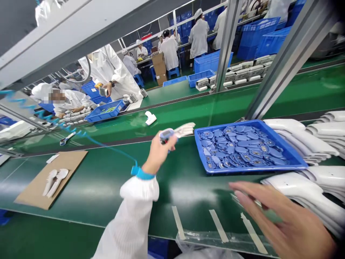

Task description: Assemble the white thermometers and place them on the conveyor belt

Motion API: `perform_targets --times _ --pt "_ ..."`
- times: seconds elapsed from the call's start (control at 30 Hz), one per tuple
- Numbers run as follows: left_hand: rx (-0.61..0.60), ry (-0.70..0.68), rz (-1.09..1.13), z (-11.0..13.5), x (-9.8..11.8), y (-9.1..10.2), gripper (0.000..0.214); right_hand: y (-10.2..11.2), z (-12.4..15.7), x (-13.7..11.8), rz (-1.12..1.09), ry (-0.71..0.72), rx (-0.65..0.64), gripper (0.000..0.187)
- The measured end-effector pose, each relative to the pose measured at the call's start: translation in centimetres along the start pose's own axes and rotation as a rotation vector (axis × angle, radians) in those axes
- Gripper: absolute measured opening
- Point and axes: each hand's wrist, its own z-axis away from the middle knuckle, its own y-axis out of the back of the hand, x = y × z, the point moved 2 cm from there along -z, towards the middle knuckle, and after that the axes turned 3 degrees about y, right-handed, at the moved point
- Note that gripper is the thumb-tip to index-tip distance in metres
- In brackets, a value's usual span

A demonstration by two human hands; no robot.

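My left hand [159, 153], wearing a blue wrist strap [145, 175], is closed around a gun-shaped device housing [185, 129]. Its white handle points right, and a blue-rimmed part with a small grey screen [166, 134] shows between my fingers and thumb. My right hand [285, 219] hovers at the lower right, slightly blurred, thumb and fingers apart. A faint shiny edge shows by its fingertips, but I cannot make out what it is. Between and beyond the hands stands a blue tray [207, 170] full of small blue panels [242, 145].
White curved shells [299, 187] lie stacked at the right. Cardboard [63, 167] at left carries two white half shells [56, 181]. Tape strips [219, 226] mark the near edge. A white housing [150, 118] lies on the far belt; metal posts [229, 43] rise beyond. Co-workers [169, 50] work behind.
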Motion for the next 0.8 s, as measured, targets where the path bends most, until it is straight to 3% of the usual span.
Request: perform_targets --times 0.1,0.2,0.33,0.43,0.53,0.67,0.73,0.8 --pt "-0.171 -0.075 -0.062 7.3 -0.3 -0.9 0.023 -0.8 -3.1 -3.2 -0.023 0.134 0.027 0.024" --pt "-0.299 -0.03 -0.097 11.7 -0.9 -2.1 0.023 -2.5 -4.4 -5.1 0.004 0.214 -0.024 0.024" --pt "-0.333 -0.093 -0.187 13.9 -1.4 -3.1 0.019 -3.2 -3.7 -6.8 0.097 0.271 -0.138 0.033" --pt "-0.26 -0.13 -0.326 14.2 -2.1 -3.1 0.011 -1.6 -2.8 -7.5 0.191 0.311 -0.083 0.036" --pt "-0.235 0.035 -0.18 14.3 -3.1 -3.0 0.015 -0.4 -1.6 -5.1 0.258 0.186 -0.042 0.033" --pt "-0.343 0.329 0.232 14.6 -4.1 -2.9 0.035 -1.3 1.4 1.2 0.481 0.036 -0.132 0.036" --pt "-0.362 0.409 0.322 14.8 -4.3 -2.9 0.04 -1.2 3.2 3.9 0.525 -0.002 -0.148 0.032" --pt "-0.38 0.463 0.385 14.8 -4.6 -2.9 0.042 0.1 4.5 6.3 0.518 -0.066 -0.094 0.03"
